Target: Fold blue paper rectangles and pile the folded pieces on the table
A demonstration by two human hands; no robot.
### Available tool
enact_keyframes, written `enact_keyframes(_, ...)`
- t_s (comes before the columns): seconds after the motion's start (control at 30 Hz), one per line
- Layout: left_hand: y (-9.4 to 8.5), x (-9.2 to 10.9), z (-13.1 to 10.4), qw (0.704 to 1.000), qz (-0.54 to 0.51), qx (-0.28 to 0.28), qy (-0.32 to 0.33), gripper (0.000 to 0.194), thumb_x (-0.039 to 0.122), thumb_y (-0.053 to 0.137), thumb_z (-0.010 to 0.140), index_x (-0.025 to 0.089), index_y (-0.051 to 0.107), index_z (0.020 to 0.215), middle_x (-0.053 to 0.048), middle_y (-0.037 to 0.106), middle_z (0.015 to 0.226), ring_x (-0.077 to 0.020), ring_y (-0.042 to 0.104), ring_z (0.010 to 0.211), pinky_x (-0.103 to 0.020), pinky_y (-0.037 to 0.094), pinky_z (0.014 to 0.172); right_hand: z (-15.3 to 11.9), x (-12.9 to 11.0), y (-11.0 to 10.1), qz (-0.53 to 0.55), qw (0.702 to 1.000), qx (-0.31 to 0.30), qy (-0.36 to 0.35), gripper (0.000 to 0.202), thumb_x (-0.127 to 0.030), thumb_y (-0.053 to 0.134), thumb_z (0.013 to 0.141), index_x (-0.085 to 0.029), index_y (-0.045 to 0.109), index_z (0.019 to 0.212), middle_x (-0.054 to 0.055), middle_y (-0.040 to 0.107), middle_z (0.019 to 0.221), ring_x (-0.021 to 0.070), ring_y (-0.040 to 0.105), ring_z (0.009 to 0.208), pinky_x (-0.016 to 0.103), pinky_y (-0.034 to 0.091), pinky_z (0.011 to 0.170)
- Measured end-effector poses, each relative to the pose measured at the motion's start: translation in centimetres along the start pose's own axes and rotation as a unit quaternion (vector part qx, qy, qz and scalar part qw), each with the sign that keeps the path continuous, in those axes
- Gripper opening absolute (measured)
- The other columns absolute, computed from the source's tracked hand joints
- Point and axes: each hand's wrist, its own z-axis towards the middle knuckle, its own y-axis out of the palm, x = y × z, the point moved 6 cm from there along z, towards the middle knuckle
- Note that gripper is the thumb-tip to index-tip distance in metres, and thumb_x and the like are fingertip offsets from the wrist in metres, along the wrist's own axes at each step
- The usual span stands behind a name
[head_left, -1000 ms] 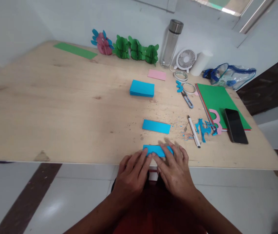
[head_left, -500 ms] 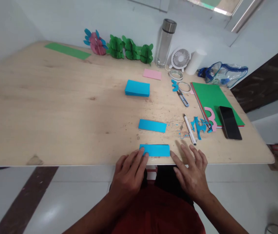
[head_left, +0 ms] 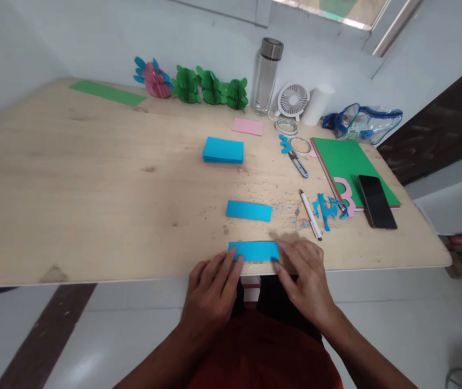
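A folded-looking blue paper strip lies at the table's front edge. My left hand rests over its left end, fingers stretched out and fingertips pressing on the paper. At the other end, my right hand has its thumb at the lower corner and its index finger at the upper corner, closed on the strip's edge. Just behind lies a second blue paper strip, untouched. Farther back sits a stack of blue paper.
To the right are a white pen, blue paper scraps, thread snips, tape rolls and a phone on green sheets. Along the wall stand green paper figures, a glass bottle and a small fan.
My right hand has moved left onto the strip's right end, and its fingers have drawn closer together. My left hand stays on the left end. The view has shifted slightly.
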Motion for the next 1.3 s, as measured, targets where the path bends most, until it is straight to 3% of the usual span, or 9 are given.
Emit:
enact_keyframes(0.2, 0.2, -0.1, -0.1, 1.000, 0.003, -0.004, -0.005, 0.042, 0.013, 0.052, 0.087, 0.018, 0.055, 0.129, -0.013, 0.058, 0.132, -0.0274, 0.055, 0.116, -0.044, 0.036, 0.098, 0.1, 0.1, 0.6, 0.040, 0.997, -0.014, 0.072, 0.042, -0.025, 0.050, 0.091, -0.027, 0.048, 0.134, 0.000, 0.067, 0.093, 0.0196, 0.057, 0.090, 0.038, 0.035, 0.088)
enact_keyframes(0.43, 0.2, -0.1, -0.1, 1.000, 0.004, -0.007, -0.011, 0.041, 0.015, 0.053, 0.087, 0.019, 0.056, 0.128, -0.013, 0.058, 0.131, -0.0279, 0.054, 0.116, -0.045, 0.036, 0.098, 0.1, 0.0, 0.6, 0.073, 0.992, 0.010, 0.101, 0.039, -0.027, 0.051, 0.090, -0.029, 0.052, 0.129, 0.001, 0.067, 0.093, 0.0205, 0.059, 0.088, 0.040, 0.038, 0.088)
enact_keyframes(0.83, 0.3, 0.3, 0.3, 0.999, 0.015, -0.037, -0.020, 0.041, 0.017, 0.051, 0.088, 0.025, 0.059, 0.127, -0.015, 0.060, 0.128, -0.0306, 0.053, 0.114, -0.048, 0.037, 0.095, 0.3, -0.3, 1.0, 0.047, 0.995, 0.007, 0.087, 0.050, -0.018, 0.049, 0.089, -0.029, 0.046, 0.137, -0.002, 0.066, 0.083, 0.0169, 0.058, 0.079, 0.037, 0.037, 0.084)
enact_keyframes(1.07, 0.3, 0.3, 0.3, 0.998, 0.014, -0.046, -0.030, 0.040, 0.018, 0.051, 0.088, 0.025, 0.059, 0.126, -0.015, 0.059, 0.128, -0.0308, 0.052, 0.114, -0.048, 0.036, 0.095, -0.7, -0.2, 0.7, 0.082, 0.990, 0.009, 0.114, 0.035, -0.023, 0.051, 0.090, -0.028, 0.056, 0.124, -0.002, 0.066, 0.081, 0.0182, 0.059, 0.079, 0.039, 0.036, 0.085)
enact_keyframes(1.3, 0.3, 0.3, 0.2, 0.998, 0.014, -0.044, -0.032, 0.041, 0.017, 0.053, 0.086, 0.025, 0.059, 0.126, -0.015, 0.058, 0.129, -0.0304, 0.052, 0.114, -0.048, 0.035, 0.096, -0.7, -0.2, 0.6, 0.095, 0.985, 0.010, 0.141, 0.037, -0.024, 0.054, 0.087, -0.029, 0.056, 0.124, -0.003, 0.065, 0.079, 0.0180, 0.060, 0.079, 0.040, 0.037, 0.087)
